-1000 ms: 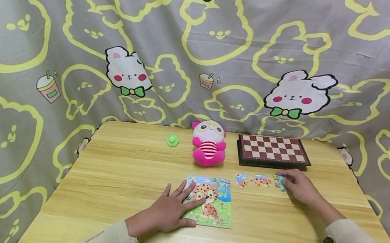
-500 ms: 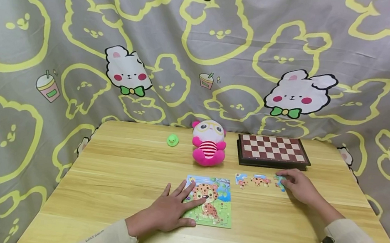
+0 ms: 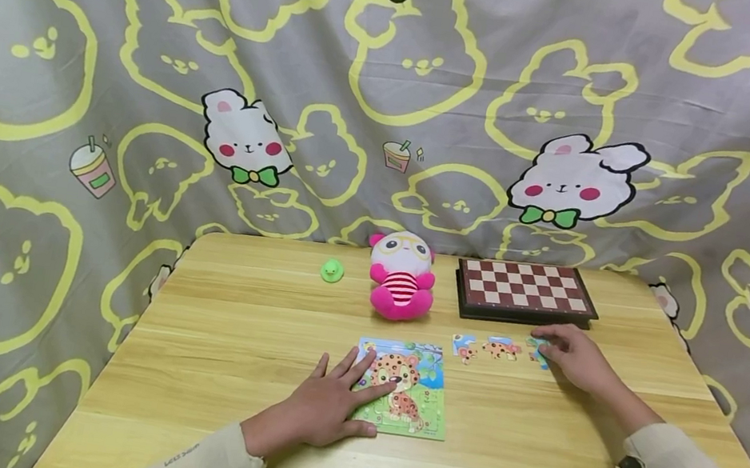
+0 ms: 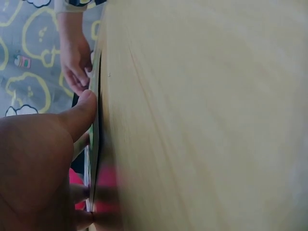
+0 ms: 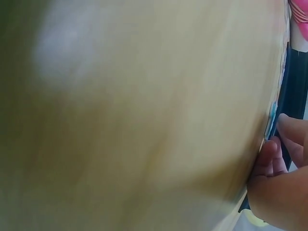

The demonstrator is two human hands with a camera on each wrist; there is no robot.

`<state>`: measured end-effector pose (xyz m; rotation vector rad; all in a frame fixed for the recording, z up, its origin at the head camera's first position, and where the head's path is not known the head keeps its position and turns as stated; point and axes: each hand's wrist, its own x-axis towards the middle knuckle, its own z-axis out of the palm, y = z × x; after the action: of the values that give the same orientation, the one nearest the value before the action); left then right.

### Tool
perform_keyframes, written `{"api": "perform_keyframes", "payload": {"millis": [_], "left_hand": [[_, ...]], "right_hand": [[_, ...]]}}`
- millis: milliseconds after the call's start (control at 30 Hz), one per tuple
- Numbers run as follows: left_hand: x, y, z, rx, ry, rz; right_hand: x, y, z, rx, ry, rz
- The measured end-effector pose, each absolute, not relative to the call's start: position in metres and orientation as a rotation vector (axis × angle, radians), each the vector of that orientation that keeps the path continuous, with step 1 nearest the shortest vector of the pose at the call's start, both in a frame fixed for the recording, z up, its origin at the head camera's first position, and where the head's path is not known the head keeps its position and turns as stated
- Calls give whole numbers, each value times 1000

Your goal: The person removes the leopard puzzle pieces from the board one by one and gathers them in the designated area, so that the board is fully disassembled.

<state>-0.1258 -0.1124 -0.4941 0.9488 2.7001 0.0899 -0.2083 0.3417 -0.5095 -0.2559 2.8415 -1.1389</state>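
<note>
A jigsaw puzzle [image 3: 430,414] with a spotted leopard cub lies flat on the wooden table. My left hand [image 3: 326,406] rests on its left part, fingers spread and straight; the thumb lies at its lower edge. Farther right, my right hand [image 3: 573,361] pinches a blue-green puzzle piece [image 3: 536,344] at its right side, between thumb and fingers. The right wrist view shows those fingertips [image 5: 270,148] at the piece, low against the table. Two loose pieces, a corner piece [image 3: 464,343] and a spotted piece [image 3: 501,350], lie to its left.
Behind the loose pieces is a folded chessboard box [image 3: 527,289]. A pink-and-white plush panda [image 3: 402,278] sits left of it, then a small green duck toy [image 3: 331,270]. A patterned grey curtain [image 3: 337,99] hangs behind the table [image 3: 247,312].
The blue-green piece has shifted slightly under my right fingers, which have moved only a little. My left hand has stayed in place on the puzzle.
</note>
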Motion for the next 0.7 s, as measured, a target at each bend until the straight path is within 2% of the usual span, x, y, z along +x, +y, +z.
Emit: {"api": "perform_keyframes", "payload": {"millis": [700], "left_hand": [[-128,-112,-488,946,2720,117]], "right_hand": [[-191,305,-482,-330,2842,-1233]]}}
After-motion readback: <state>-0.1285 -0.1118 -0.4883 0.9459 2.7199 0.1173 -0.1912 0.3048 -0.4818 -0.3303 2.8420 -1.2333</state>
